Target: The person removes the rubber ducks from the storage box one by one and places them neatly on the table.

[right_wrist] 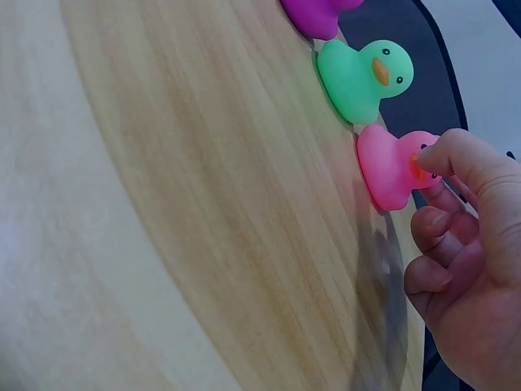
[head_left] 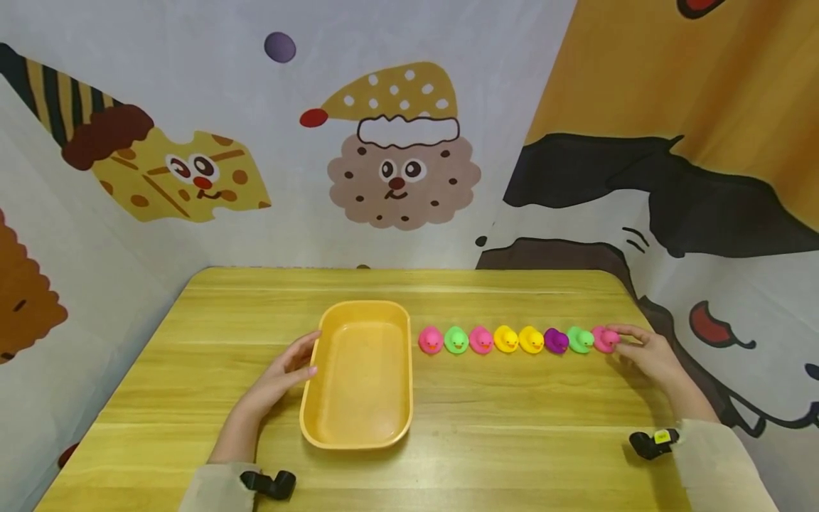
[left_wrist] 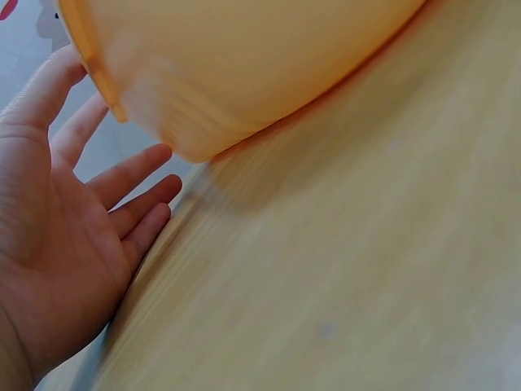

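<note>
A row of small rubber ducks runs to the right of an orange-yellow plastic tray (head_left: 410, 384). At the row's right end, my right hand (head_left: 652, 359) pinches the head of a pink rubber duck (right_wrist: 383, 169) between thumb and fingers. That duck stands on the table beside a green duck (right_wrist: 358, 80), and a purple duck (head_left: 555, 341) comes before it. My left hand (head_left: 281, 377) rests against the tray's left side, thumb and fingertips at the rim. Loosely spread fingers (left_wrist: 134, 173) show beside the tray wall in the left wrist view.
Further left in the row are two yellow ducks (head_left: 506, 339), a pink duck (head_left: 481, 340), a green duck (head_left: 456, 340) and another pink duck (head_left: 431, 340) close to the tray. All stand on a wood-grain table (head_left: 512, 427). A cartoon-printed cloth (head_left: 288, 178) hangs behind.
</note>
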Motion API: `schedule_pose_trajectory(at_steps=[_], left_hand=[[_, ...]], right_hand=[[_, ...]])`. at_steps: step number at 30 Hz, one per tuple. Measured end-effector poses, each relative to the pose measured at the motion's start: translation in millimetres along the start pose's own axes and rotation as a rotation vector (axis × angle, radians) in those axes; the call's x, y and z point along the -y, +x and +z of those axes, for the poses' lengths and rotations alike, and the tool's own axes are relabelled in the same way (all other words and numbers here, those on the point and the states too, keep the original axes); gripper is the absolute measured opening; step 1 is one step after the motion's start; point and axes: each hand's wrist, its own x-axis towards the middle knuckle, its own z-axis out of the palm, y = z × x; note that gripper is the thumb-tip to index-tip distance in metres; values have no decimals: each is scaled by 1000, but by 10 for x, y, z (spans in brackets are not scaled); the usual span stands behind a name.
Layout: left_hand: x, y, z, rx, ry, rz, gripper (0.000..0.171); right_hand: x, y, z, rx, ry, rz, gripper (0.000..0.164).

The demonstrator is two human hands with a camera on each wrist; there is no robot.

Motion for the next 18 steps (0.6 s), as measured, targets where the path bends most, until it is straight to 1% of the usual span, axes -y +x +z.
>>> schedule_pose_trajectory(at_steps=[4,9,14,18], left_hand=[[2,1,-16,9,3,8,61],[0,0,-46,8,16,22,59],[-36,-8,-72,1,-18,-2,58],[-98,12,-88,-3,-44,-39,58]], right_hand=[[24,-21,-6,0,-2,5,49],[77,-48,-44,5,-28,1,52],[181,-71,-83,-2,-84,-16,51],[272,-77,-89,-36,-99,-66,51]])
